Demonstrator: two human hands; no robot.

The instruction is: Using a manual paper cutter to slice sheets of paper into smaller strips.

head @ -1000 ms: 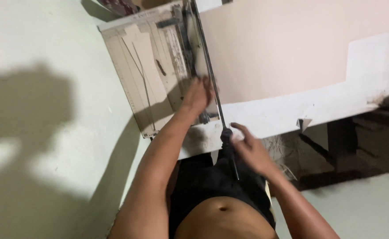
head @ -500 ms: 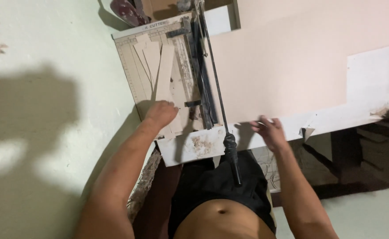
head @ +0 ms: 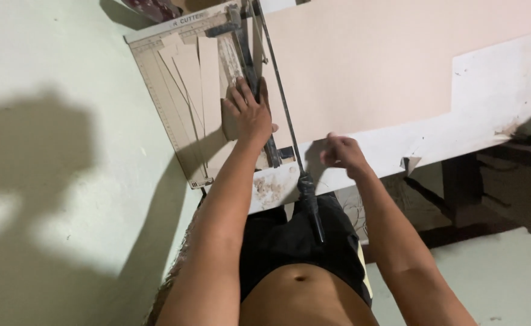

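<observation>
Standing at the bench [head: 495,102], looking straight down over my own arms.

My left hand [head: 248,111] lies flat and open, palm down, fingers spread, on the narrow card strips [head: 208,78] stacked on the cutter [head: 163,115] bed. Fingertips point away from me; the heel of the hand sits just beside the dark clamp rail [head: 253,90] that runs along the cutting edge. Nothing gripped, only pressed under the palm.

My right hand [head: 344,154] is at the near edge of the big sheet [head: 374,60], the pale peach one that spreads right from the blade line across the white bench top. Fingers are curled in on that edge. I cannot tell whether they pinch the sheet or just rest against it.

The blade arm [head: 280,102] is a thin dark bar, lying between my two hands. Its black handle [head: 311,205] sticks out past the bench edge toward my waist. Neither hand touches it.

The cutter bed has a ruled scale down its left side. It sits at the left end of the bench, next to the pale green floor [head: 48,181]. A small torn paper scrap [head: 410,163] hangs at the bench front, right of my right hand. Dark table frame [head: 458,181] shows below.
</observation>
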